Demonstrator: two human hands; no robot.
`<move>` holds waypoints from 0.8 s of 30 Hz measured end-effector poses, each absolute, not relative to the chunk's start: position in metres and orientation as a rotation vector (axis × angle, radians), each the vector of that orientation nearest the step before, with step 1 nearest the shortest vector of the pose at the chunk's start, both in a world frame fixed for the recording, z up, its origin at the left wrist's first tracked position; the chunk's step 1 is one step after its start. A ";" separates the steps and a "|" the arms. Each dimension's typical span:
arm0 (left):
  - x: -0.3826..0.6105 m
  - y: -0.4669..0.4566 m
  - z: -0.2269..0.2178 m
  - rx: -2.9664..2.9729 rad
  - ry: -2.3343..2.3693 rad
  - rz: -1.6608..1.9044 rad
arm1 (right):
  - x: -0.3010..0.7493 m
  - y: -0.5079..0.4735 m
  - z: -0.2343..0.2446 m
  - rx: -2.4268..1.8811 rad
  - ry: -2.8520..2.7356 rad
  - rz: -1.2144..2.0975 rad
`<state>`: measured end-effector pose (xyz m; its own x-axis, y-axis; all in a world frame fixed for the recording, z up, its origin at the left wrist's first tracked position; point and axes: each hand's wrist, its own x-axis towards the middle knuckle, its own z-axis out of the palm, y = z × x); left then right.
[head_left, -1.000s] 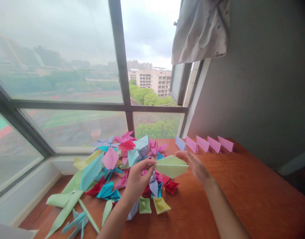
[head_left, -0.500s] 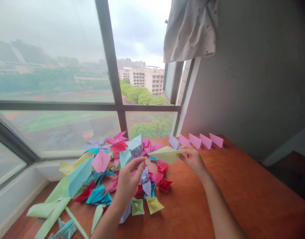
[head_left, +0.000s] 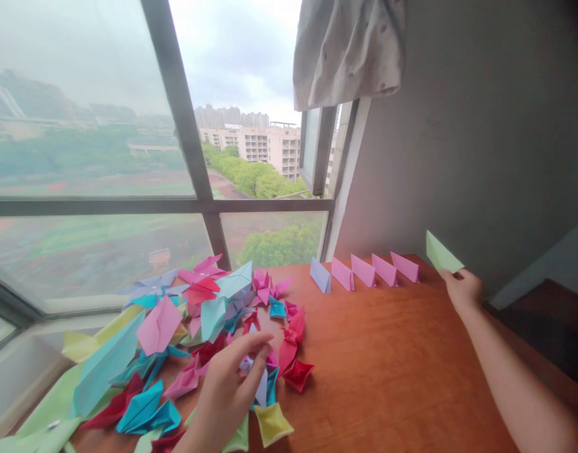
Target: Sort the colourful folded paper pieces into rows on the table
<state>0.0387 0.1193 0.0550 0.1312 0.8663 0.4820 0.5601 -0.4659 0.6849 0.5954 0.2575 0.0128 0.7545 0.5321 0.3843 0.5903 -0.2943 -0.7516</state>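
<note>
My right hand [head_left: 463, 290] is out at the far right, pinching a pale green paper plane [head_left: 442, 253] by its lower edge above the table's right end. My left hand [head_left: 237, 377] hovers over the heap of folded paper, fingers loosely bent, thumb apart from them and nothing held. Below and beside it lie a yellow paper box [head_left: 273, 424], a red folded paper [head_left: 298, 376] and several blue folded papers [head_left: 152, 409]. Along the back of the table stands a row of a lavender paper plane [head_left: 320, 275] and several pink paper planes [head_left: 363, 270].
The brown wooden table [head_left: 374, 365] meets a window [head_left: 100, 207] at the back left and a grey wall [head_left: 468, 126] at the right. A curtain [head_left: 348, 50] hangs above the open window pane. The paper heap covers the table's left side, including a pink folded paper [head_left: 160, 325].
My right hand has carried the pale green paper plane rightward, from beside the heap past the row of planes. My left hand has moved slightly lower. The view has turned right.
</note>
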 end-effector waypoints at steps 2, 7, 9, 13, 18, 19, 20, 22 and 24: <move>0.039 0.118 0.054 2.165 1.385 1.256 | 0.608 0.261 0.006 -2.076 -0.850 -0.035; 0.037 0.115 0.053 2.270 1.377 1.213 | 0.620 0.275 -0.014 -2.264 -0.894 0.058; 0.037 0.115 0.053 2.288 1.388 1.207 | 0.622 0.282 -0.019 -2.295 -0.907 0.075; 0.038 0.114 0.056 2.323 1.376 1.182 | 0.626 0.295 -0.020 -2.302 -0.901 0.100; 0.039 0.110 0.060 2.358 1.336 1.161 | 0.624 0.302 -0.019 -2.241 -0.827 0.120; 0.039 0.110 0.061 2.362 1.337 1.162 | 0.624 0.302 -0.019 -2.217 -0.808 0.120; 0.038 0.111 0.061 2.362 1.343 1.161 | 0.623 0.302 -0.020 -2.189 -0.788 0.120; 0.037 0.112 0.060 2.356 1.362 1.169 | 0.620 0.299 -0.020 -2.116 -0.743 0.114; 0.037 0.114 0.059 2.352 1.372 1.181 | 0.615 0.295 -0.019 -2.016 -0.682 0.075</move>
